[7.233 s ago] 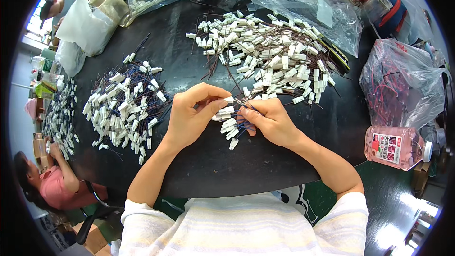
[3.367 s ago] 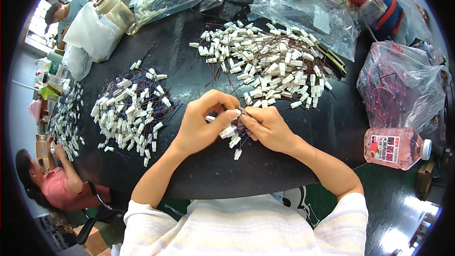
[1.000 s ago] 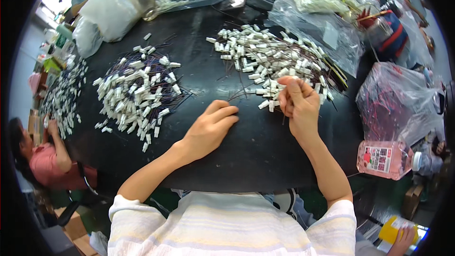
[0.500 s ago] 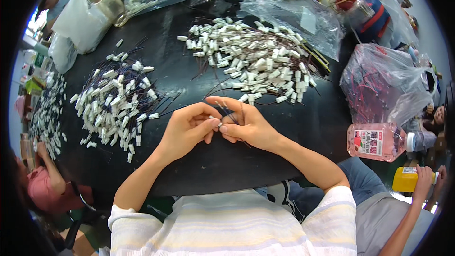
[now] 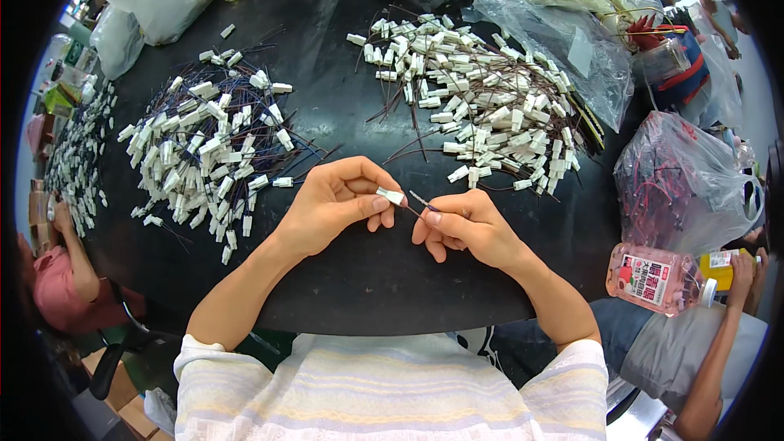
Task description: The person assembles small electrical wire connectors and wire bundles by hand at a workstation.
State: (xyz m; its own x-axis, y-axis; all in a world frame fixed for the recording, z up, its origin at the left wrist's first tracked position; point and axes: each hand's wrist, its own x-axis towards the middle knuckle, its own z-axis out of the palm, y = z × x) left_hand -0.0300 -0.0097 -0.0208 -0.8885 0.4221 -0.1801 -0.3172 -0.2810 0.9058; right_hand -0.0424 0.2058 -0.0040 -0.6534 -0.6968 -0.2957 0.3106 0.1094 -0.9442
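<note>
Between the thumb and fingers of my left hand (image 5: 336,202) is a small white plastic connector (image 5: 393,196), its narrower end pointing right. A dark thin wire runs from it toward my right hand (image 5: 475,230). My right hand pinches a dark wire (image 5: 421,202) whose bare-looking tip points up and left at the connector, a short gap apart. Beyond my left hand lies a heap of white connectors with dark blue wires (image 5: 208,143). Another heap, white connectors with brownish wires (image 5: 482,98), lies past my right hand.
The black table (image 5: 343,294) curves along my front. A clear bag of red and dark wires (image 5: 678,188) and a pink-liquid bottle (image 5: 653,278) stand at right. Plastic bags (image 5: 167,0) line the far side. Co-workers sit left, in a pink sleeve (image 5: 61,290), and right, holding a yellow bottle (image 5: 719,268).
My hands have moved apart from close contact. The white connector and wire tip, mostly hidden between my fingers before, now show. The whole view has shifted a little.
</note>
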